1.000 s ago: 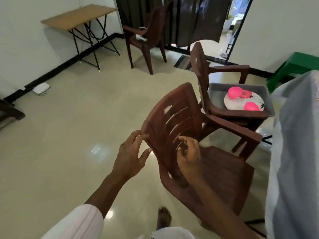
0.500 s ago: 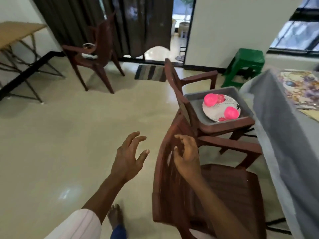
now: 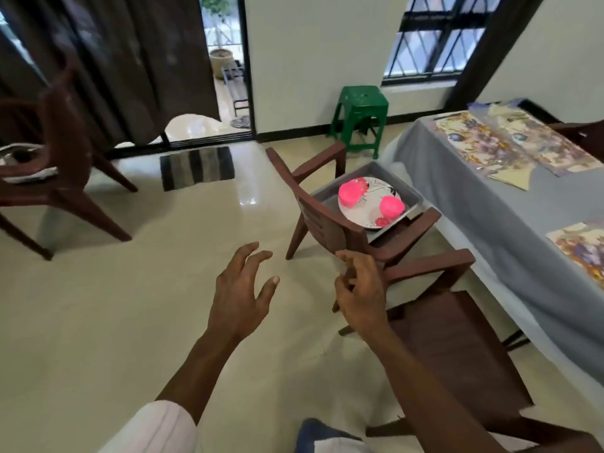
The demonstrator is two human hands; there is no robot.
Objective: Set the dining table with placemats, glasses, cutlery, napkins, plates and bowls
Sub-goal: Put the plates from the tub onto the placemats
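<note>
Holds nothing in left hand (image 3: 242, 289), spread wide above floor (image 3: 130, 322). Curls right hand (image 3: 359, 289) at back edge of near chair (image 3: 457, 354); cannot tell if gripping or only touching. Sees plate (image 3: 369, 212) with pink bowls (image 3: 349, 192) in grey tray (image 3: 414, 198) on far chair (image 3: 323, 220), beside table (image 3: 490, 207) with placemats (image 3: 490, 145).

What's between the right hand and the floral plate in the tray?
In the head view, the backrest of the brown chair carrying the grey tray stands between the right hand and the plate.
</note>
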